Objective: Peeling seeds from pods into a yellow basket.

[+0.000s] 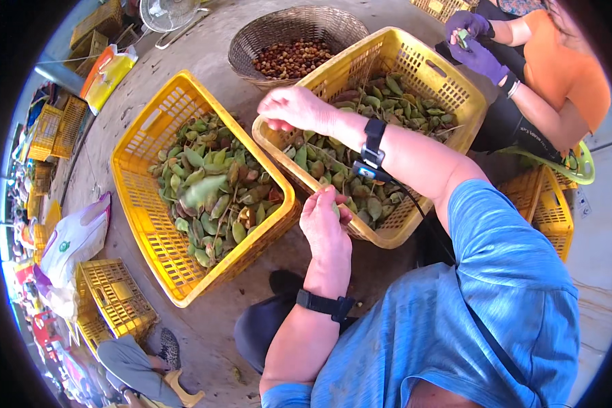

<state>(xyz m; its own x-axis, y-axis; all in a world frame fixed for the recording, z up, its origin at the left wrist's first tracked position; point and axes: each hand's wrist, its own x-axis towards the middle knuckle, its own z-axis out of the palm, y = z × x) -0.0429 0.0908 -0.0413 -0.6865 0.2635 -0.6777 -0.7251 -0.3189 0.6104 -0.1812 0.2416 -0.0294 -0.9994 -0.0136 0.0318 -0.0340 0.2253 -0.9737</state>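
My left hand [327, 219] is pinched on a small green piece [335, 208], probably part of a pod, beside the near rim of the right yellow plastic crate [387, 239]. My right hand [297, 109] hangs over that crate's left corner, fingers loosely curled and apart, with nothing visible in it. Green pods [375, 206] and stalks lie in this crate. The left yellow crate [132, 204] holds more green and brownish pods [219, 204]. A motion-blurred green pod [204, 191] appears above that heap, away from both hands.
A woven basket [239, 51] of reddish-brown nuts or seeds [296, 60] stands beyond the crates. A co-worker in purple gloves [477, 56] handles a green piece at upper right. A floor fan [168, 13], sacks [76, 239] and stacked crates [120, 296] stand to the left; another person's leg [132, 362] is at lower left.
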